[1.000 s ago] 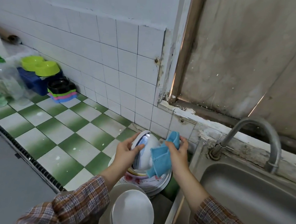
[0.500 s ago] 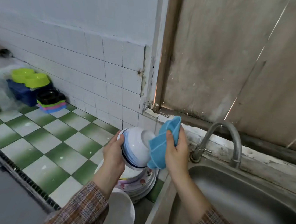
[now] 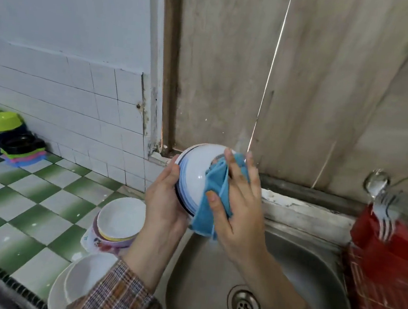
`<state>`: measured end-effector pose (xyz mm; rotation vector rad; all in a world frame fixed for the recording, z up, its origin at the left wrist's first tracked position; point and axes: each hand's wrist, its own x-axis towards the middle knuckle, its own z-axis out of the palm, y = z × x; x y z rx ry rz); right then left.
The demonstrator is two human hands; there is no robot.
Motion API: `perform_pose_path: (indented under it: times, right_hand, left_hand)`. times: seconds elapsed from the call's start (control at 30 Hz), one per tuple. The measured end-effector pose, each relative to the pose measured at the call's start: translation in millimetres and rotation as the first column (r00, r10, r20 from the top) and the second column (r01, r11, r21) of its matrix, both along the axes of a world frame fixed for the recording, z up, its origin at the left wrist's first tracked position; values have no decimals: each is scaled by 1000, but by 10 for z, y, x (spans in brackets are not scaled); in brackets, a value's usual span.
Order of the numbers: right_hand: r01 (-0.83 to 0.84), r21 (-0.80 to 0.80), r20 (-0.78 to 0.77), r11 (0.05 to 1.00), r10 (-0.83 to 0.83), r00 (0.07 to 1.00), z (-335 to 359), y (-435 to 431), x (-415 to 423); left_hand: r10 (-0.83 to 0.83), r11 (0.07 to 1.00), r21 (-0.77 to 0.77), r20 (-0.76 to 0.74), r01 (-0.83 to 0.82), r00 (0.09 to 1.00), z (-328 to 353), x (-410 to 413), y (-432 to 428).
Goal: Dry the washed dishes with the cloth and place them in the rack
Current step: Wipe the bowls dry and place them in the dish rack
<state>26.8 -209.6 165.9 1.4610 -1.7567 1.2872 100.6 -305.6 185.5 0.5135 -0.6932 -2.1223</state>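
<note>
My left hand (image 3: 165,200) grips a white bowl (image 3: 194,172) with blue stripes, turned bottom-up and raised over the sink's left edge. My right hand (image 3: 238,203) presses a blue cloth (image 3: 213,183) flat against the bowl's outer side, with a fold of the cloth between its fingers. A stack of bowls and plates (image 3: 117,223) stands on the green-and-white tiled counter just left of the sink. More white dishes (image 3: 76,282) lie at the counter's front edge. A red dish rack (image 3: 386,274) with forks (image 3: 385,211) upright in it is at the right.
The steel sink (image 3: 294,264) with its drain (image 3: 243,307) lies below my hands. Green, black and coloured plastic containers (image 3: 10,139) stand at the far left by the tiled wall. A wooden shutter closes the opening behind the sink.
The bowl and both hands have risen from above the dish stack and shifted right over the sink. The cloth hand now lies flat on the bowl's outside. The view swung right, showing the red rack.
</note>
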Motion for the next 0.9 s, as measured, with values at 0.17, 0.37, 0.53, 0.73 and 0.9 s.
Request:
perform_pose_path:
  times: [0.17, 0.37, 0.53, 0.73, 0.9]
  right_hand:
    - [75, -215, -90, 974, -96, 991, -48, 607, -225]
    - [46, -407, 868, 912, 371, 329, 452, 1327, -724]
    - [-86, -105, 871, 991, 134, 472, 758, 1767, -883]
    - [251, 288, 79, 924, -284, 956, 656, 1836, -751]
    - [96, -24, 839, 995, -32, 543, 944, 1810, -1107]
  left_hand:
    - [-167, 985, 35, -103, 171, 981, 90, -289, 643]
    - [-4, 911, -411, -66, -23, 998, 232, -466, 1290]
    - [56, 588, -808, 9, -26, 998, 348, -538, 1819]
    - [134, 739, -670, 41, -73, 990, 398, -833, 2054]
    - [127, 756, -649, 17, -85, 992, 514, -871, 2099]
